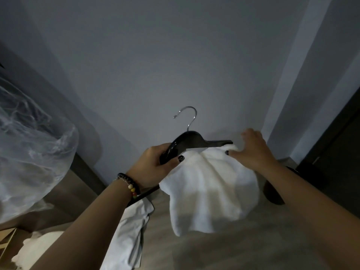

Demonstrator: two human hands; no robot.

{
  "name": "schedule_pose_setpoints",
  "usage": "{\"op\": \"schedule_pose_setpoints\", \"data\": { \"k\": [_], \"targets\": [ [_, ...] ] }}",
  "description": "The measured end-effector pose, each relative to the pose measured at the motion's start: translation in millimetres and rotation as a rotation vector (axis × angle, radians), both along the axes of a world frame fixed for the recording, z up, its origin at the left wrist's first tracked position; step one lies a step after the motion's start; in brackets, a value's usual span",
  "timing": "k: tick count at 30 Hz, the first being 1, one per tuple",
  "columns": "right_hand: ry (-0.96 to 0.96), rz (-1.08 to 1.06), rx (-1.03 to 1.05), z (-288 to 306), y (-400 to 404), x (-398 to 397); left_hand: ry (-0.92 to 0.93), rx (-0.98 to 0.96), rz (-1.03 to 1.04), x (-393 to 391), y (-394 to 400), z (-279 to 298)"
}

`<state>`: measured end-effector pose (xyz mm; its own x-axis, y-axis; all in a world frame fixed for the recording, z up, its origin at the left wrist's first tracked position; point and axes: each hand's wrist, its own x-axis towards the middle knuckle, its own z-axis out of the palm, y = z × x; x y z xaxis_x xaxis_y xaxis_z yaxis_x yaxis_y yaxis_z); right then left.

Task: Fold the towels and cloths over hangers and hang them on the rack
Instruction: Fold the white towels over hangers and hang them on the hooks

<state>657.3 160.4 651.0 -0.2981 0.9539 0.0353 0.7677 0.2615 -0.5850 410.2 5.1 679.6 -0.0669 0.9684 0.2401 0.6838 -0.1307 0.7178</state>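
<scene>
A black hanger with a silver hook is held up in front of the wall. My left hand grips its left shoulder. A white towel hangs down from the hanger, bunched toward the right. My right hand pinches the towel's upper edge near the hanger's right end. Below my left forearm a thin dark bar carries a pale grey cloth hanging down. I cannot see the whole rack.
A large clear plastic bag bulges at the left. More white cloth lies at the lower left. A dark rounded object sits on the wooden floor at the right, near a dark door.
</scene>
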Motion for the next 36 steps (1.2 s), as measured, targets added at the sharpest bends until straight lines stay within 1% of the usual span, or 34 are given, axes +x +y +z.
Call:
{"op": "schedule_pose_setpoints", "data": {
  "k": [2,4,5,6,8,10,12,13,15,18,19,20,21,23,24,25,27,29,32,34,36],
  "targets": [
    [0.028,0.159,0.139,18,-9,-9,0.037,-0.024,-0.023,5,3,8],
    [0.066,0.398,0.19,34,-22,-25,0.087,-0.023,-0.069,12,3,17],
    [0.111,0.487,0.154,39,-29,-34,0.12,-0.015,-0.101,14,3,20],
    [0.174,0.548,0.067,43,-35,-41,0.154,-0.009,-0.121,16,2,23],
    [0.314,0.603,-0.149,48,-44,-48,0.21,0.009,-0.114,15,-2,27],
    [0.375,0.627,-0.256,47,-51,-52,0.206,0.008,-0.059,11,-10,30],
    [0.398,0.616,-0.259,45,-58,-58,0.174,0.021,0.031,4,-21,27],
    [0.419,0.605,-0.243,44,-62,-62,0.178,0.058,0.089,0,-26,23],
    [0.46,0.586,-0.191,43,-69,-70,0.22,0.219,0.23,-7,-37,14],
    [0.505,0.527,-0.177,51,-75,-77,0.186,0.527,0.504,-2,-59,-4],
    [0.511,0.504,-0.188,55,-76,-78,0.166,0.576,0.599,3,-66,-11],
    [0.507,0.488,-0.187,60,-78,-79,0.104,0.56,0.668,8,-72,-18],
    [0.499,0.476,-0.173,65,-81,-81,-0.001,0.481,0.698,13,-77,-24],
    [0.473,0.462,-0.116,75,-87,-84,-0.222,0.23,0.69,23,-77,-33],
    [0.453,0.457,-0.082,79,-91,-86,-0.287,0.154,0.681,27,-76,-35],
    [0.433,0.45,-0.05,84,-95,-86,-0.342,0.123,0.684,29,-73,-35],
    [0.411,0.44,0.004,92,-102,-84,-0.415,0.137,0.707,34,-67,-29],
    [0.421,0.419,0.049,98,-107,-81,-0.409,0.136,0.702,37,-59,-22],
    [0.4,0.396,0.128,101,-111,-78,-0.291,0.096,0.661,46,-43,-13],
    [0.331,0.391,0.173,98,-111,-77,-0.248,0.126,0.626,52,-33,-4],
    [0.284,0.366,0.198,96,-108,-72,-0.279,0.194,0.597,55,-25,6]
  ]
}}
